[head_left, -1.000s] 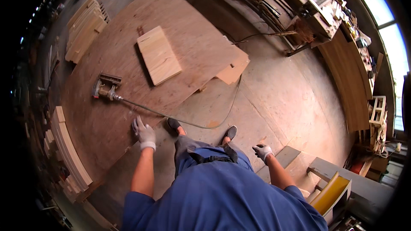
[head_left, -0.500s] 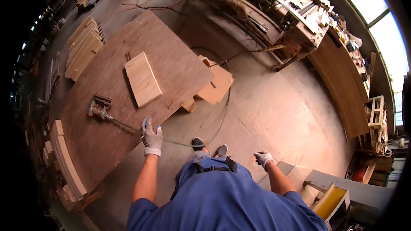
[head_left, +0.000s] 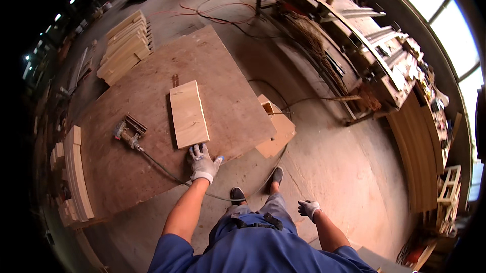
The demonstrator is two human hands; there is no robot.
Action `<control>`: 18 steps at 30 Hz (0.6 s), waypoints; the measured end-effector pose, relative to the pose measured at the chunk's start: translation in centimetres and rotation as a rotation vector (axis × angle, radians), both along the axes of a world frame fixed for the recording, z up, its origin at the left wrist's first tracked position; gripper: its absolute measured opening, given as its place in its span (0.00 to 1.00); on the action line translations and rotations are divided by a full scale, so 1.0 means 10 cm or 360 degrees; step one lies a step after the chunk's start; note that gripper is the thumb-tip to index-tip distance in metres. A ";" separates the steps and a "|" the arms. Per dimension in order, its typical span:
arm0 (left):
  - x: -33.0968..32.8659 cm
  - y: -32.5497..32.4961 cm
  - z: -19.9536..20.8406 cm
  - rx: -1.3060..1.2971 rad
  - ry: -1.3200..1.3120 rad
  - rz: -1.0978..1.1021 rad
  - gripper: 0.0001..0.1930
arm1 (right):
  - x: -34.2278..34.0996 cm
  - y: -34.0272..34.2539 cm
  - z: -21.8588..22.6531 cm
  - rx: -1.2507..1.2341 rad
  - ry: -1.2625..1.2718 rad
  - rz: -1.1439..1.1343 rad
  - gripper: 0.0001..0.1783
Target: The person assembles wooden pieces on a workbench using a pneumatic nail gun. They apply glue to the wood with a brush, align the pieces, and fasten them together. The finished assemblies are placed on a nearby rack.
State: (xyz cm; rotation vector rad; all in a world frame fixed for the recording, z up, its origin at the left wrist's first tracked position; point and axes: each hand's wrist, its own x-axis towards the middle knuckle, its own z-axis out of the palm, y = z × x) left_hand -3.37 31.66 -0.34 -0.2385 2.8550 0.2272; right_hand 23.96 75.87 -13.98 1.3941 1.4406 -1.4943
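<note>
A pale wooden board lies flat on the large brown plywood tabletop. My left hand, in a grey-white glove with blue marks, is open with fingers spread at the board's near end; its fingertips look to be touching the edge. Left of the board, an air nail gun rests on its side, and its hose runs past my left wrist toward the floor. Down by my right side hangs my gloved right hand, its fingers curled in. Whatever it may hold is hidden.
Stacked wooden pieces stand beyond the tabletop, with more lengths of wood along its left side. Cardboard lies by the right corner. A cluttered workbench stands at the far right. Red hoses coil on the floor.
I have stepped closer to the tabletop, and the view has shifted. My left hand has reached from the table's edge to the board's near end. My right hand still hangs at my side.
</note>
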 end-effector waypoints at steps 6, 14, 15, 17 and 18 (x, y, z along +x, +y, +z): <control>0.05 0.12 -0.01 -0.0051 -0.0183 0.0267 0.58 | -1.40 0.49 -0.79 0.0035 0.0014 0.0379 0.22; -0.22 0.33 0.15 -0.0094 -0.0431 0.0300 0.65 | -3.33 0.39 -1.74 0.0404 0.0375 0.1114 0.35; -0.22 0.32 0.13 -0.0102 -0.0439 0.0295 0.65 | -3.50 0.31 -1.77 0.0439 0.0378 0.1118 0.39; -0.20 0.30 0.14 -0.0140 -0.0433 0.0313 0.65 | -3.82 0.05 -1.70 0.0495 0.0379 0.1130 0.47; -0.07 0.28 0.12 -0.0145 -0.0436 0.0375 0.65 | -4.04 -0.12 -1.26 0.0273 0.0258 0.1250 0.56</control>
